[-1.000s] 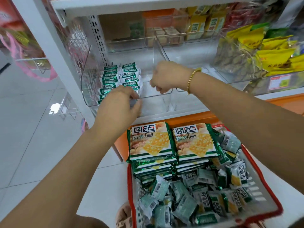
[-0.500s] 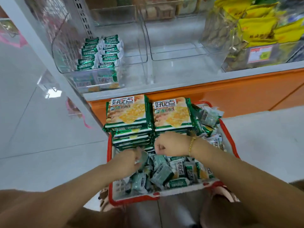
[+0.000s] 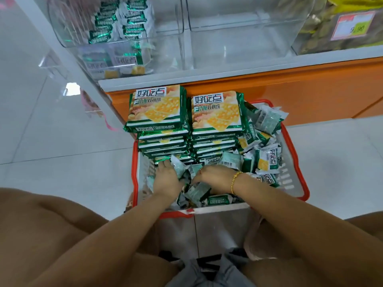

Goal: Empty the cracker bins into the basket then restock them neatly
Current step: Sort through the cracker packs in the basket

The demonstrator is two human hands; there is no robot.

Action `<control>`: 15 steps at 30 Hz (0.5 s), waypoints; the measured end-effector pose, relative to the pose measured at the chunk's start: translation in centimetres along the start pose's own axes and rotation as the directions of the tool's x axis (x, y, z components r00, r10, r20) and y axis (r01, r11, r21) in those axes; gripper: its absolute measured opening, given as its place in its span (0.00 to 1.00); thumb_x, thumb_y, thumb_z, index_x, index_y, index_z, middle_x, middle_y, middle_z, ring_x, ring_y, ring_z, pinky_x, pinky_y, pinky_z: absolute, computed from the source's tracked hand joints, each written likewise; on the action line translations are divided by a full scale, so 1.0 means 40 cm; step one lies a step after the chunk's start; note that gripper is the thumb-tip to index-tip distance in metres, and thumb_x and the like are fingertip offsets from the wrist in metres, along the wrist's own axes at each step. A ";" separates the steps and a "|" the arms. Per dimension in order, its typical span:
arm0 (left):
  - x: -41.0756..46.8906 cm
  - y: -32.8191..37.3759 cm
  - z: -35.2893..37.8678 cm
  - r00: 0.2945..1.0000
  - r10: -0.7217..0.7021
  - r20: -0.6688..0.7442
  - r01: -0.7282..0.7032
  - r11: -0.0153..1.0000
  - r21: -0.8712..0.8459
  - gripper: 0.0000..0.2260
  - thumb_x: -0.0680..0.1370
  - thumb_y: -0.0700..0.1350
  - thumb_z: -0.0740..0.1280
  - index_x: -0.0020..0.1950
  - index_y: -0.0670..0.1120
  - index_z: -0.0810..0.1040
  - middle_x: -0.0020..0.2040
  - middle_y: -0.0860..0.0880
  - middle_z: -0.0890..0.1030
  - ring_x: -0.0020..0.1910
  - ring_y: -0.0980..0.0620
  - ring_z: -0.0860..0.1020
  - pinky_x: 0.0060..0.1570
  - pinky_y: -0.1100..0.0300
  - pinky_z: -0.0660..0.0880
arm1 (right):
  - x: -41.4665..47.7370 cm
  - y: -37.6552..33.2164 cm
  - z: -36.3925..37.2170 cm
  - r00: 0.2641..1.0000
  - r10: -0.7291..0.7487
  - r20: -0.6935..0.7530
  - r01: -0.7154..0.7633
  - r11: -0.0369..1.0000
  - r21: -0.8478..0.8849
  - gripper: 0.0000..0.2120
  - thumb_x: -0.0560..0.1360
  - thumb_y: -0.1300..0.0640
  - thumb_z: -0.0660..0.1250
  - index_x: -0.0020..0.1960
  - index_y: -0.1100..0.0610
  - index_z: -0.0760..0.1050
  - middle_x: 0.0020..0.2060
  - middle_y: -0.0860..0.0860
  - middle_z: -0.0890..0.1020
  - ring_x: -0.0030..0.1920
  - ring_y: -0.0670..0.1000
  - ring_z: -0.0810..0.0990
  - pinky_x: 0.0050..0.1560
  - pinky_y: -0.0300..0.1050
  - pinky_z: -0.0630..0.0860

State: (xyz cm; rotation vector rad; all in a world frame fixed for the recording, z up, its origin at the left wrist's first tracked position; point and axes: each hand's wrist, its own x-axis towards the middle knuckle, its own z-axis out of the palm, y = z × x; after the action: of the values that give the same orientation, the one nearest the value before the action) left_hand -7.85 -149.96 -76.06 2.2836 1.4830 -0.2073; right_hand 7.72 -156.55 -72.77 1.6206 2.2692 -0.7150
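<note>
My left hand [image 3: 165,178] has its fingers [image 3: 163,163] straight on small cracker packs [image 3: 231,161] in the basket [image 3: 297,162]. My right hand [image 3: 216,176] curls among them; I cannot tell if it grips.

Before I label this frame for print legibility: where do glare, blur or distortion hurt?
Head view: glare patch on the floor; reflections haze the clear bin; price tag blurred; shelf edge bowed by the wide lens; large cracker packs sharp.

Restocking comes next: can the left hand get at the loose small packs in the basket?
Probably yes: the left hand rests among the small packs in the basket, with nothing over them.
</note>
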 end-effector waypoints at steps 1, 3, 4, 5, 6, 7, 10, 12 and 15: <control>0.004 0.000 -0.004 1.000 0.012 -0.016 -0.011 0.997 0.073 0.36 0.74 0.57 0.70 0.69 0.36 0.59 0.65 0.40 0.66 0.66 0.43 0.64 0.66 0.54 0.64 | 0.002 0.002 0.006 1.000 0.005 0.003 -0.005 1.000 0.010 0.28 0.74 0.70 0.64 0.70 0.50 0.68 0.57 0.56 0.78 0.58 0.57 0.75 0.50 0.51 0.76; 0.005 -0.003 -0.011 0.998 0.047 -0.029 -0.038 0.963 0.265 0.36 0.74 0.61 0.67 0.69 0.37 0.59 0.64 0.41 0.66 0.65 0.43 0.65 0.67 0.53 0.62 | 0.001 0.014 0.001 0.998 0.055 0.038 -0.059 0.994 0.089 0.26 0.72 0.62 0.71 0.67 0.49 0.67 0.57 0.53 0.75 0.57 0.54 0.72 0.47 0.49 0.74; 0.005 -0.009 -0.012 0.997 0.057 -0.047 -0.039 0.950 0.310 0.36 0.74 0.63 0.65 0.68 0.38 0.60 0.63 0.41 0.67 0.64 0.44 0.65 0.67 0.53 0.62 | -0.003 0.027 -0.011 0.992 0.110 0.062 -0.119 0.978 0.169 0.26 0.71 0.59 0.72 0.66 0.49 0.67 0.54 0.51 0.74 0.55 0.53 0.71 0.43 0.47 0.73; 0.006 -0.015 -0.009 0.996 0.061 -0.060 -0.038 0.944 0.329 0.36 0.73 0.64 0.64 0.68 0.38 0.61 0.62 0.42 0.67 0.63 0.44 0.66 0.66 0.53 0.62 | -0.008 0.042 -0.028 0.983 0.165 0.082 -0.181 0.946 0.268 0.25 0.71 0.57 0.73 0.64 0.49 0.67 0.51 0.50 0.73 0.52 0.52 0.71 0.41 0.46 0.71; 0.004 -0.018 -0.009 0.996 0.051 -0.077 -0.024 0.947 0.320 0.37 0.73 0.65 0.65 0.67 0.38 0.62 0.62 0.42 0.67 0.63 0.44 0.66 0.65 0.53 0.63 | -0.016 0.060 -0.046 0.973 0.208 0.096 -0.229 0.897 0.378 0.23 0.72 0.56 0.72 0.64 0.49 0.67 0.51 0.50 0.73 0.51 0.53 0.73 0.41 0.47 0.72; 0.005 -0.022 -0.006 0.995 0.047 -0.093 -0.016 0.952 0.304 0.37 0.73 0.65 0.65 0.67 0.38 0.61 0.63 0.42 0.67 0.64 0.44 0.66 0.65 0.54 0.64 | -0.026 0.076 -0.066 0.965 0.237 0.110 -0.261 0.835 0.484 0.21 0.74 0.55 0.71 0.64 0.49 0.67 0.54 0.52 0.73 0.52 0.55 0.75 0.45 0.49 0.74; 0.003 -0.018 -0.004 0.994 0.070 -0.090 -0.043 0.962 0.269 0.34 0.75 0.60 0.65 0.70 0.38 0.59 0.66 0.41 0.66 0.66 0.43 0.66 0.66 0.54 0.63 | -0.066 0.121 -0.106 0.935 0.282 0.214 -0.322 0.427 0.845 0.23 0.79 0.56 0.64 0.72 0.54 0.63 0.68 0.54 0.67 0.65 0.59 0.72 0.56 0.47 0.76; 0.004 -0.019 -0.002 0.994 0.058 -0.095 -0.041 0.984 0.172 0.31 0.76 0.56 0.65 0.70 0.39 0.59 0.67 0.41 0.67 0.66 0.44 0.66 0.64 0.55 0.65 | -0.098 0.139 -0.116 0.940 0.213 0.265 -0.261 -0.048 0.964 0.26 0.80 0.57 0.62 0.75 0.56 0.57 0.73 0.53 0.61 0.70 0.63 0.67 0.56 0.51 0.78; 0.005 -0.023 -0.010 0.993 0.062 -0.097 -0.061 0.998 0.016 0.26 0.77 0.49 0.64 0.71 0.42 0.62 0.65 0.43 0.70 0.64 0.46 0.69 0.60 0.56 0.68 | -0.138 0.168 -0.111 0.976 0.037 0.213 -0.181 -0.399 0.899 0.20 0.75 0.54 0.65 0.65 0.60 0.68 0.66 0.62 0.73 0.63 0.64 0.76 0.59 0.60 0.76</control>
State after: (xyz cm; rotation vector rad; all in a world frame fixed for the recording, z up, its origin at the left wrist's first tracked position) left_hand -8.64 -149.31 -76.01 2.3771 1.4597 -0.0893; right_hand 16.20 -156.93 -67.97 1.9493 0.6534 -3.2216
